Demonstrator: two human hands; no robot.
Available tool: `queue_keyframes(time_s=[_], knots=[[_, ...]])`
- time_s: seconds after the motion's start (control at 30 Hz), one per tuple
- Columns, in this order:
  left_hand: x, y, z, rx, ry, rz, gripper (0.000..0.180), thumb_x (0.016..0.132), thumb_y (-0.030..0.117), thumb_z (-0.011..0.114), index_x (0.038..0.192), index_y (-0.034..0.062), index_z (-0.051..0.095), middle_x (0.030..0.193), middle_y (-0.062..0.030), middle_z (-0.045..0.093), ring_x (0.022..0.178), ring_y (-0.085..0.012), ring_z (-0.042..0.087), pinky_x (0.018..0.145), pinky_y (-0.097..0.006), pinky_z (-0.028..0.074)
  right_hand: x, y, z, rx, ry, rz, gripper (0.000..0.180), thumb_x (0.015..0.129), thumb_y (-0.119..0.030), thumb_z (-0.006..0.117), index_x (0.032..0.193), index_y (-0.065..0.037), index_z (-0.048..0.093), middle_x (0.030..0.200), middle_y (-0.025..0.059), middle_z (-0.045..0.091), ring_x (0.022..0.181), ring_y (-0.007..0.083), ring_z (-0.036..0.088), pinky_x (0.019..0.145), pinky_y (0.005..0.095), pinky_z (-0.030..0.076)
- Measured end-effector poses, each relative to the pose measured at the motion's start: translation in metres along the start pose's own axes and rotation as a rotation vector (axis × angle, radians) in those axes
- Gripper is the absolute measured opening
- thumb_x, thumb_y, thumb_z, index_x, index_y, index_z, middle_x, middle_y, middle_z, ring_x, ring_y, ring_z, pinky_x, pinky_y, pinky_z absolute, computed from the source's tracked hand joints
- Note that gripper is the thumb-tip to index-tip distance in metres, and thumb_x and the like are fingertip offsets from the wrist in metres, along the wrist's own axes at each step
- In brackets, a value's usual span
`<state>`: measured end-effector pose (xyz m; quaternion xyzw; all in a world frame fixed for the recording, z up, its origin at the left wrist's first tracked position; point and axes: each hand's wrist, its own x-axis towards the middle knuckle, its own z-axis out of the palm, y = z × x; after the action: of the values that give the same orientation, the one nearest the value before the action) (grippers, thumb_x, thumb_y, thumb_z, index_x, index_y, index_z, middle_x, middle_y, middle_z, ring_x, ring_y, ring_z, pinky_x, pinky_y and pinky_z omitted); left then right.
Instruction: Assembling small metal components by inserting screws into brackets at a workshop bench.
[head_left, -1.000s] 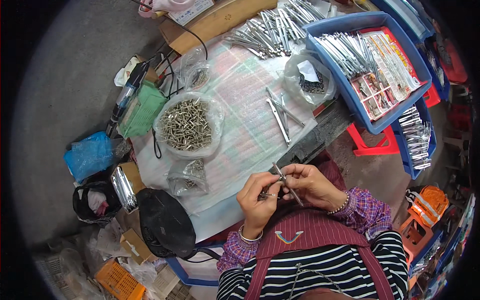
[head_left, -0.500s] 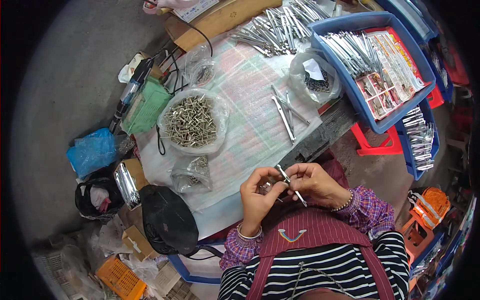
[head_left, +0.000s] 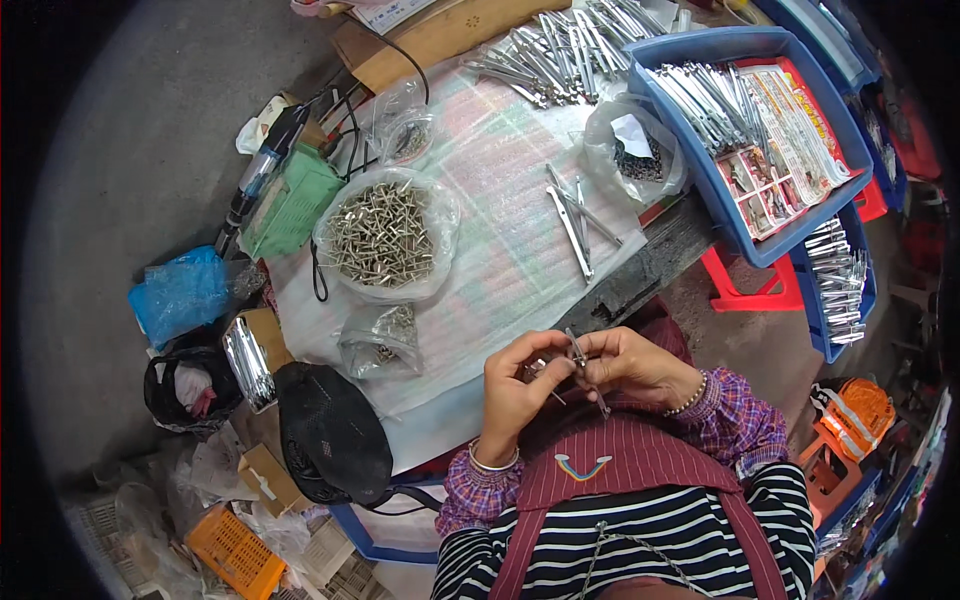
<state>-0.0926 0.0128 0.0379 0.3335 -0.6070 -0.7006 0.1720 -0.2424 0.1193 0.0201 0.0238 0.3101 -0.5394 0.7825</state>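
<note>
Close to my body at the table's front edge, both hands meet on a slim metal strip [head_left: 575, 347]. My right hand [head_left: 645, 372] pinches it between thumb and fingers. My left hand [head_left: 515, 395] has thumb and fingertips pressed against the same strip, and a few small metal pieces [head_left: 537, 371] show inside its curled fingers. Exactly how the parts join is hidden by the fingertips. Beyond the hands, a few long silver metal strips [head_left: 572, 228] lie crossed on the table. To the left stands an open plastic bag of brass-coloured pins [head_left: 385, 238].
A blue bin [head_left: 752, 248] with metal strips and printed cards stands at the right. Bags of small parts [head_left: 385, 340] and black pieces [head_left: 638, 165] rest on the foam-covered table [head_left: 490, 200]. A strip pile [head_left: 560, 60] lies at the far side, a black cap [head_left: 335, 435] near left.
The strip in my hands has turned to stand more upright in the picture and shifted slightly right. Both hands keep their pinch in nearly the same place.
</note>
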Motion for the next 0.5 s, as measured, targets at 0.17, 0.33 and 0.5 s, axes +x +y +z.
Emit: queue_keyframes(time_s=[0.17,0.33,0.5], knots=[[0.007,0.004,0.001,-0.086,-0.036,-0.044,0.011,0.08,0.002,0.065,0.09,-0.003,0.063,0.081,-0.0029,0.063,0.074,-0.0081,0.058,0.066,-0.021,0.045,0.0,0.005,-0.01,-0.027,-0.104,0.052,0.022,0.082,-0.006,0.064,0.103,-0.002,0.058,0.086,0.0018,0.059,0.077,0.011,0.059,0.068,0.0266,0.052],[0.008,-0.009,-0.002,-0.097,-0.031,0.001,0.009,0.08,0.004,0.065,0.087,-0.0011,0.064,0.075,-0.0009,0.061,0.065,-0.0049,0.054,0.058,-0.019,0.041,0.001,0.005,-0.011,-0.017,-0.113,0.073,0.023,0.082,-0.007,0.063,0.103,-0.001,0.057,0.087,0.0032,0.059,0.077,0.0128,0.06,0.07,0.0274,0.052],[0.007,-0.006,0.0,-0.209,-0.041,-0.031,0.006,0.08,0.002,0.064,0.085,-0.0012,0.063,0.077,-0.0014,0.061,0.065,-0.0045,0.054,0.057,-0.018,0.04,-0.002,0.0,-0.008,0.087,-0.123,0.133,0.023,0.081,-0.007,0.065,0.1,0.002,0.057,0.087,0.0068,0.059,0.074,0.0162,0.062,0.069,0.0291,0.054]])
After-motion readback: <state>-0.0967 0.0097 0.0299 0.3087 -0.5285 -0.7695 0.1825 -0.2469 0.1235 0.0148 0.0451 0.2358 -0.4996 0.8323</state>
